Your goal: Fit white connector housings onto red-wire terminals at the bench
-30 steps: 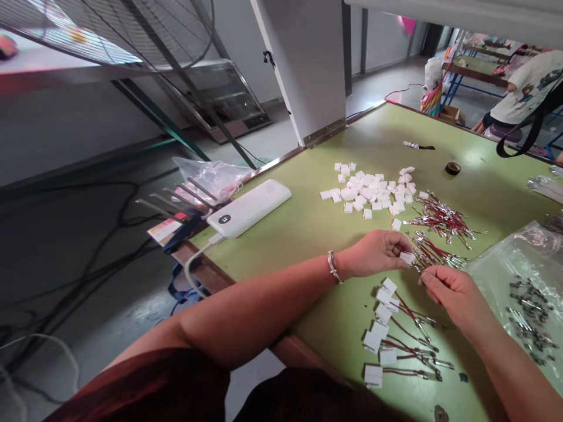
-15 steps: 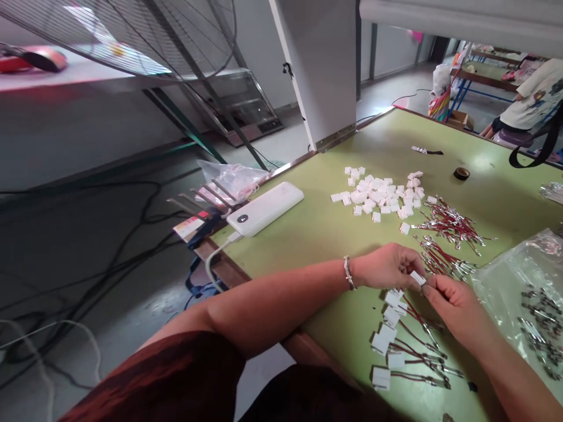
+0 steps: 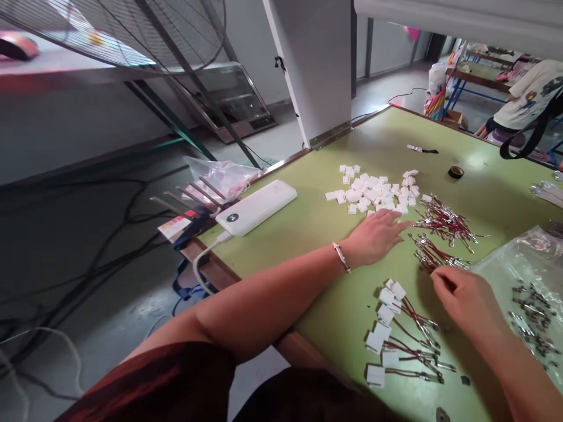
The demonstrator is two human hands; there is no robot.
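Observation:
My left hand [image 3: 377, 237] is open, palm down, its fingers spread at the near edge of a pile of white plastic connector housings [image 3: 373, 189]. My right hand [image 3: 468, 296] is curled, fingers closed, at the near end of a small bunch of red wires [image 3: 433, 253] with metal terminals. What its fingertips hold, if anything, is hidden. A larger heap of red wires [image 3: 448, 220] lies just beyond. Nearer me is a column of white housings with red wires fitted [image 3: 382, 339], wires pointing right.
A white power bank [image 3: 259, 208] with a cable lies at the table's left edge, beside a router with antennas [image 3: 197, 202]. A clear bag of metal parts [image 3: 528, 305] is at right. Black tape [image 3: 455, 172] sits farther back. A fan [image 3: 176, 35] stands left; a person [image 3: 532, 94] sits beyond.
My hands were together at a white housing; now they are apart. The left moved up to the loose housings and spread its fingers. The housing now lies atop the column. The view shifted slightly.

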